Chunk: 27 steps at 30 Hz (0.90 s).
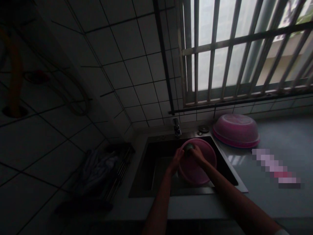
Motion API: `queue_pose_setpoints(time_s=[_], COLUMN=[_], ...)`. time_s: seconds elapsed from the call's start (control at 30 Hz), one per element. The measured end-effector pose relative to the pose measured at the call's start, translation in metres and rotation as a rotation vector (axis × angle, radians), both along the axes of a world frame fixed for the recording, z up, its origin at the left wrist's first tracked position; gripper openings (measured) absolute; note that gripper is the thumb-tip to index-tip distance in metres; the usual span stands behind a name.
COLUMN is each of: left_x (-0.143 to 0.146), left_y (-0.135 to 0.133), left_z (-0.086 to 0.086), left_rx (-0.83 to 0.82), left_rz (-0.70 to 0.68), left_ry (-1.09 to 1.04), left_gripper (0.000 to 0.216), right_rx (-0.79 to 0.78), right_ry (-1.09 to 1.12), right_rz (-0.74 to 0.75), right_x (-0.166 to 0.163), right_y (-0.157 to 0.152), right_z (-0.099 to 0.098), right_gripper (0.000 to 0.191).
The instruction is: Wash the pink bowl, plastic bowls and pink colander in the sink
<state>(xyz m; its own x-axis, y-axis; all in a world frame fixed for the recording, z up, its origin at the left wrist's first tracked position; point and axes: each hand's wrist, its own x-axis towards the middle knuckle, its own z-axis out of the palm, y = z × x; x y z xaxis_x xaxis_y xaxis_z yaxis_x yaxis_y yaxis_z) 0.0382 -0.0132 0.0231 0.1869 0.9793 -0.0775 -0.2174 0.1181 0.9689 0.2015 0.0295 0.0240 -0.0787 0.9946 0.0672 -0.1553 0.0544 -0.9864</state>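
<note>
Both hands meet over the sink [156, 156], above a pink basin [200, 166] that sits inside it toward the right side. The left hand [176, 160] comes in from 7 o'clock and the right hand [198, 155] from 4 o'clock, and between them they hold 1 small dark round object [188, 147], possibly a cup or small bowl; the dim light keeps its kind unclear. The left hand's fingers curl around the object's left side, and the right hand's fingers close over its right side and top. How tightly each grips cannot be told in this darkness. The object hangs over the basin's rim at 12 o'clock, just below the faucet [176, 126], which stands at the back edge of the sink.

At 2 o'clock from the hands, a second pink basin [236, 130] lies upside down on the grey counter [281, 140], near the sink's back right corner. A small round fitting [203, 129] sits on the sink's back edge between the faucet and that upturned basin. At 9 o'clock from the sink, a rack [119, 173] carries a crumpled cloth [97, 166]. Above the counter, a barred window [244, 49] lets in pale light, and tiled wall [127, 65] fills the left.
</note>
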Motion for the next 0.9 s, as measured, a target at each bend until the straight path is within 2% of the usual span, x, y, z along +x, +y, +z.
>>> queue_pose_setpoints(time_s=[0.03,0.1,0.27,0.33,0.4,0.57,0.63,0.7,0.83,0.9], left_x=[0.0,-0.001,-0.005,-0.006,-0.005,0.001,0.003,0.002,-0.004,-0.006], left_y=[-0.001,-0.003,-0.004,-0.001,0.002,0.008,0.009,0.008,0.004,0.003], left_z=[0.001,0.005,0.011,0.008,0.003,-0.012,-0.014,-0.012,-0.005,-0.004], left_rx=[-0.02,-0.064,-0.047,-0.064,-0.114,-0.104,-0.074,-0.087,-0.204,-0.2], left_rz=[-0.009,-0.013,0.135,0.184,0.183,0.061,0.052,0.069,0.146,0.184], left_ry=[0.002,-0.004,-0.038,-0.02,0.0,-0.091,-0.112,-0.101,-0.028,-0.008], left_gripper=[0.063,0.068,0.076,0.071,0.069,0.071,0.072,0.073,0.079,0.078], right_rx=[0.017,0.051,-0.015,-0.013,0.008,0.015,0.026,0.059,0.068,0.052], right_ry=[-0.004,-0.01,-0.102,-0.114,-0.086,0.002,-0.008,-0.012,-0.038,-0.06], right_rz=[-0.022,0.046,0.52,0.602,0.56,0.114,0.047,0.126,0.47,0.519], right_x=[0.002,0.003,-0.016,-0.022,-0.023,-0.006,-0.001,-0.001,-0.015,-0.021], right_y=[0.002,0.002,-0.016,-0.021,-0.02,-0.002,0.001,-0.004,-0.022,-0.025], right_z=[-0.001,-0.006,-0.018,-0.018,-0.015,-0.001,0.001,0.001,-0.003,-0.004], right_gripper=[0.028,0.031,0.04,0.044,0.043,0.03,0.033,0.038,0.047,0.048])
